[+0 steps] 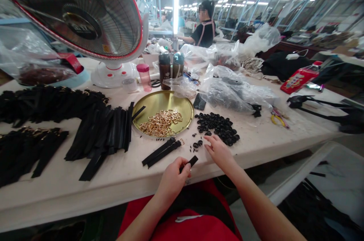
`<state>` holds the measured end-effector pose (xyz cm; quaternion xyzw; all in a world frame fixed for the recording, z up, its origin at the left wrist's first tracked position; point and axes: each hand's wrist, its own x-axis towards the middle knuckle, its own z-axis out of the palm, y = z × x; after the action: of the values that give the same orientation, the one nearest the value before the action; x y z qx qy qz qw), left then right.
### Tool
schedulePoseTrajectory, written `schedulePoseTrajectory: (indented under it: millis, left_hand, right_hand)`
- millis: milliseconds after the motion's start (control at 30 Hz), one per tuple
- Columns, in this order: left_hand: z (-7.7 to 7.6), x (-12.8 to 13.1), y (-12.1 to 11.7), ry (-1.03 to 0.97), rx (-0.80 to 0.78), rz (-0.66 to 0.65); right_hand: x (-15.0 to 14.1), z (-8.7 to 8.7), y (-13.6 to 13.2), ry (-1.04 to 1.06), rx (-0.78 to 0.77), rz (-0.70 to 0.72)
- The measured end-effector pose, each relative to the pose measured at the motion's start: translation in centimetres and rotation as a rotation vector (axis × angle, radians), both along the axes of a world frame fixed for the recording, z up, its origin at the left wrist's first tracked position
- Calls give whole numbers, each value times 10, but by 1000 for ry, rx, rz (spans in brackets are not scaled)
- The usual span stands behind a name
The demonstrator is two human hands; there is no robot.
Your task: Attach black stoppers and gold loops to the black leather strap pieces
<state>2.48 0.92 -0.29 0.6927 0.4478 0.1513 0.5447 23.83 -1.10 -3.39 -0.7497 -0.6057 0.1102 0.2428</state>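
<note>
My left hand (178, 171) is closed around a short black strap (193, 160), whose flat end sticks out to the right near the table's front edge. My right hand (217, 148) reaches over the tabletop with its fingers apart, beside a few loose black loops (197, 144). Just beyond it lies a heap of small black loops (217, 125). Two black straps (163, 152), one with a gold buckle at its end, lie left of my hands. Behind them, gold buckles (160, 122) are piled on a round gold tray (182, 102).
Stacks of black straps (105, 131) cover the left side. A large fan (85, 13) stands behind them. Bottles (165, 70), plastic bags (227, 85), yellow-handled pliers (278, 119) and a red bottle (301, 77) sit farther back. A person (203, 28) works in the background.
</note>
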Motion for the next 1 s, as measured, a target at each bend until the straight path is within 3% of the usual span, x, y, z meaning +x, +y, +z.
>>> schedulePoseTrajectory:
  millis: [167,367,433,567,667,867,1000]
  left_hand:
    - [-2,-3,1,-9,-14,13]
    - [-1,-1,7,-50,-21,44]
    - [4,3,10,-82,-1,68]
    - [14,11,16,-121,49,114]
    - [17,10,15,-91,82,141]
    - [13,3,8,-37,134,113]
    - [16,-3,8,12,160,49]
  right_hand:
    - [-1,2,21,62,-35,122]
    - [-3,1,14,309,17,22]
    - [-9,5,7,577,19,-1]
    - [-32,18,-4,1371,-14,-83]
    - [-48,25,-7,1617,-47,-149]
    - [-61,25,-7,1674,-40,-191]
    - [-63,22,-14,1511,5,-147]
